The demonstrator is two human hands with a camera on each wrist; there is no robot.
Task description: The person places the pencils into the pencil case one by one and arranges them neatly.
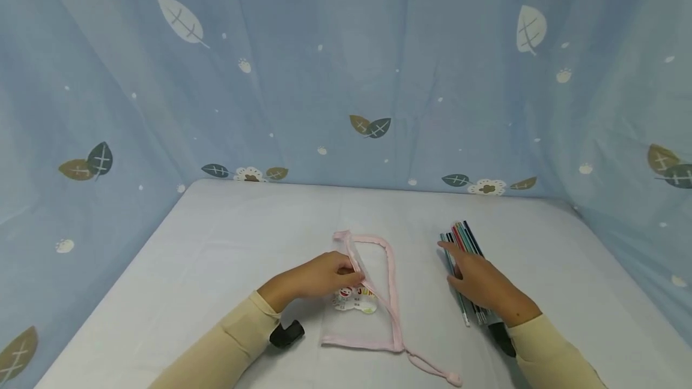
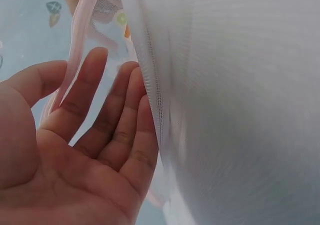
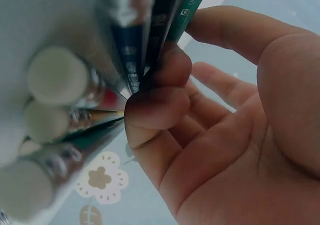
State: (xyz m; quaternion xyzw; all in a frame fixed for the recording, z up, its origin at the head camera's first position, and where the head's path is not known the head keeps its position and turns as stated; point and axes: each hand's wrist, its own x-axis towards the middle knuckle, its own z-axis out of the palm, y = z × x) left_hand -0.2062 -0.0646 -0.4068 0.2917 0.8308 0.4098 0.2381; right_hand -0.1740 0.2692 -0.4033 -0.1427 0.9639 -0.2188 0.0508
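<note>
Near the middle of the table, my left hand (image 1: 316,281) pinches the pink edge of a see-through mesh pouch (image 1: 393,293), lifting that side. In the left wrist view, the thumb touches the pink trim (image 2: 77,40), and a zipper (image 2: 155,80) runs beside the other fingertips. A colourful printed label (image 1: 354,302) shows through the mesh. To the right, my right hand (image 1: 483,281) is over a bundle of pencils (image 1: 469,236). In the right wrist view, its thumb touches a green pencil (image 3: 189,10), with curled fingertips against the neighbouring ones. White erasers (image 3: 57,75) cap several pencils.
A white cloth covers the table (image 1: 243,233). Behind it hangs a blue curtain (image 1: 303,77) with leaf and flower prints. A pink cord loop (image 1: 429,366) trails from the pouch's near right corner. Black devices (image 1: 286,334) sit at both wrists.
</note>
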